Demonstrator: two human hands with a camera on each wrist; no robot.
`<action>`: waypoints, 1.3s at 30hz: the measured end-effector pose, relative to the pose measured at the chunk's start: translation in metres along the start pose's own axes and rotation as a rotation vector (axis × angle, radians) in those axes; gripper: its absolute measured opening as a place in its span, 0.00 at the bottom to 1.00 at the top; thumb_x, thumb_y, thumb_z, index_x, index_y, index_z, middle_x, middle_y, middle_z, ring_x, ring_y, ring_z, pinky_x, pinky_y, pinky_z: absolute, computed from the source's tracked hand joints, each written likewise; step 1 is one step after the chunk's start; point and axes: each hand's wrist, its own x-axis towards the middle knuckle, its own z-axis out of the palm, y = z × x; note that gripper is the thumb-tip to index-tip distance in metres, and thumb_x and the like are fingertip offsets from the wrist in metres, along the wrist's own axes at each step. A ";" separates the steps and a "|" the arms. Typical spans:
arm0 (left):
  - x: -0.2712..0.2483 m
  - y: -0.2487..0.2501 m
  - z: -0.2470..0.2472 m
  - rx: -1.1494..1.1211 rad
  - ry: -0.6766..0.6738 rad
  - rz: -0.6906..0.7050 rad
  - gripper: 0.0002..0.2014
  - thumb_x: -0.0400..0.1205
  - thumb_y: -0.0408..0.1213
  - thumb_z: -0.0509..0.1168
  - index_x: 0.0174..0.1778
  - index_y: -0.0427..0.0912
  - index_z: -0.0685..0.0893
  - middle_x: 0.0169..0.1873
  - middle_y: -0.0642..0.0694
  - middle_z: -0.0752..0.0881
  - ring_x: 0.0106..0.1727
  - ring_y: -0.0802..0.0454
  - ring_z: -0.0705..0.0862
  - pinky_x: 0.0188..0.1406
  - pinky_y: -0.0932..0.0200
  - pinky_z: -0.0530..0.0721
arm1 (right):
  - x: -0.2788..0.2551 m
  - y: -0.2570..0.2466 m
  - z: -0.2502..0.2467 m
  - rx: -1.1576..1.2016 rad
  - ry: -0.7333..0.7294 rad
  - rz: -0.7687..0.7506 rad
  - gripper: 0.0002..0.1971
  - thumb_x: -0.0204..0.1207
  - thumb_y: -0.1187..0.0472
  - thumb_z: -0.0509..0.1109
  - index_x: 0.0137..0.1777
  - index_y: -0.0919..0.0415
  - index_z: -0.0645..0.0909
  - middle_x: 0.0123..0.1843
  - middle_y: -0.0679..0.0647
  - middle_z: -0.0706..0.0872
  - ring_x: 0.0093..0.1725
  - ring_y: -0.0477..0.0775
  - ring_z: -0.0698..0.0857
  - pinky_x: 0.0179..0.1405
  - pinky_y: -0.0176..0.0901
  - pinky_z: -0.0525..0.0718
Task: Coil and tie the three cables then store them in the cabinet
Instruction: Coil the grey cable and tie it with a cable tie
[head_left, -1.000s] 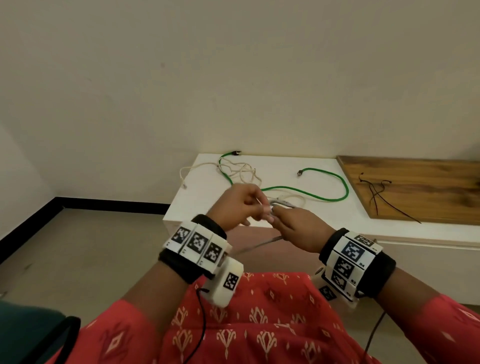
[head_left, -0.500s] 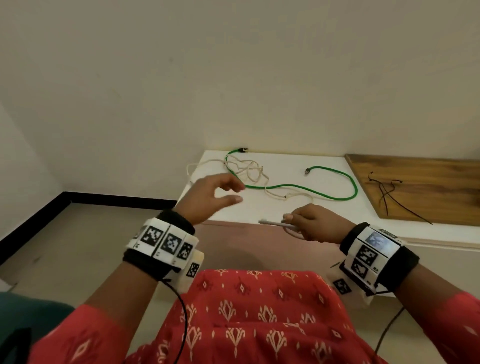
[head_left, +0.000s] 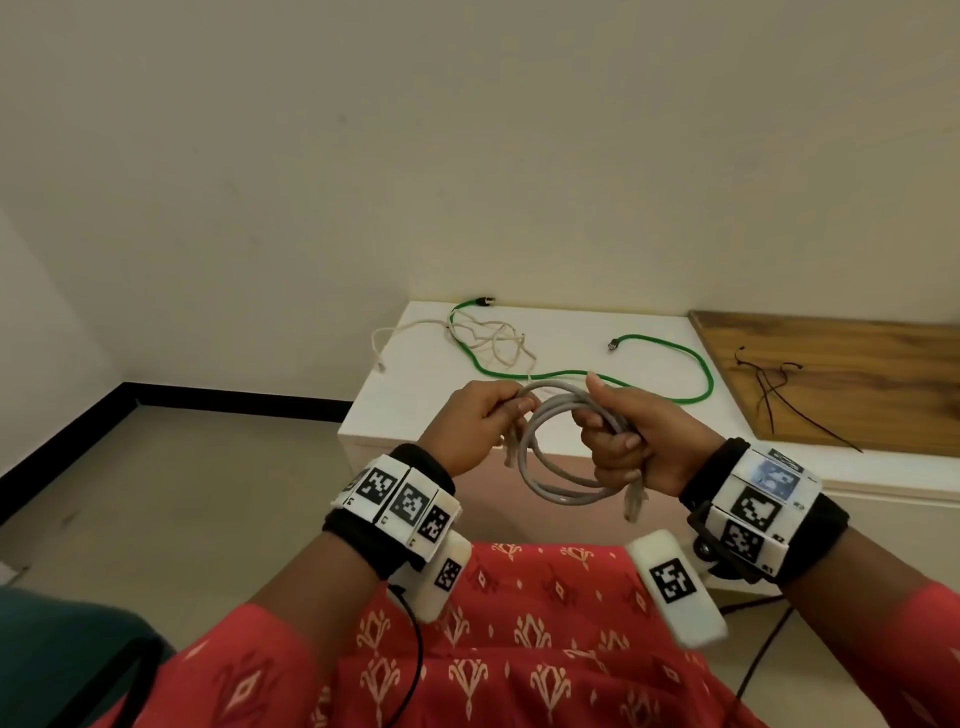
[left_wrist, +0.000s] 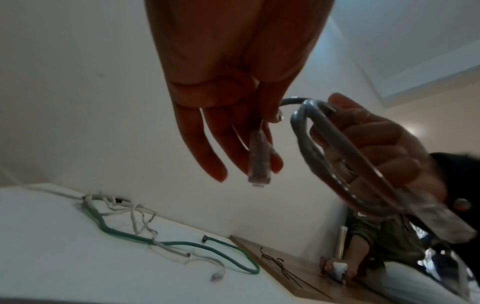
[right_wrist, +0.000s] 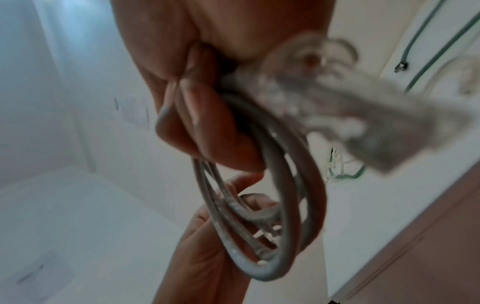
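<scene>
A grey cable (head_left: 558, 470) hangs coiled in several loops between my hands, in front of the white cabinet (head_left: 566, 431). My right hand (head_left: 631, 436) grips the coil's right side in a fist; one plug (head_left: 635, 501) dangles below it. My left hand (head_left: 485, 415) pinches the cable's free end, and its plug (left_wrist: 258, 162) hangs down past the fingers. On the cabinet top lie a green cable (head_left: 597, 371) and a thin cream cable (head_left: 483, 338), both loose and tangled together. Black cable ties (head_left: 774, 389) lie on the wooden board (head_left: 857, 364).
The cabinet stands against a plain wall, with floor to its left. Another person's hand (left_wrist: 335, 267) rests on the board's far end in the left wrist view. A dark chair edge (head_left: 78, 660) is at the lower left.
My left hand, spread apart from the right half a second ago, has come back and taken the cable's end. The coil is now raised and hangs in full loops from my right hand.
</scene>
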 end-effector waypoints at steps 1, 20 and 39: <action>-0.001 0.003 0.003 -0.068 -0.016 -0.024 0.12 0.85 0.32 0.52 0.50 0.32 0.80 0.32 0.45 0.85 0.38 0.39 0.87 0.42 0.47 0.86 | -0.001 -0.001 0.000 0.028 0.012 -0.020 0.21 0.75 0.44 0.57 0.26 0.56 0.71 0.14 0.44 0.62 0.12 0.40 0.58 0.13 0.29 0.62; -0.005 0.016 0.033 -0.235 0.274 -0.055 0.17 0.84 0.44 0.54 0.43 0.33 0.79 0.27 0.48 0.75 0.29 0.51 0.74 0.35 0.50 0.75 | 0.004 -0.002 0.008 0.280 0.169 -0.122 0.25 0.81 0.47 0.51 0.22 0.54 0.67 0.11 0.44 0.61 0.09 0.41 0.58 0.11 0.28 0.60; -0.009 0.011 0.033 -0.756 0.213 -0.289 0.09 0.84 0.30 0.55 0.47 0.38 0.81 0.35 0.42 0.85 0.37 0.48 0.85 0.36 0.58 0.87 | 0.006 0.008 0.012 0.219 0.266 -0.095 0.23 0.81 0.47 0.52 0.26 0.56 0.63 0.12 0.44 0.60 0.10 0.42 0.57 0.10 0.31 0.62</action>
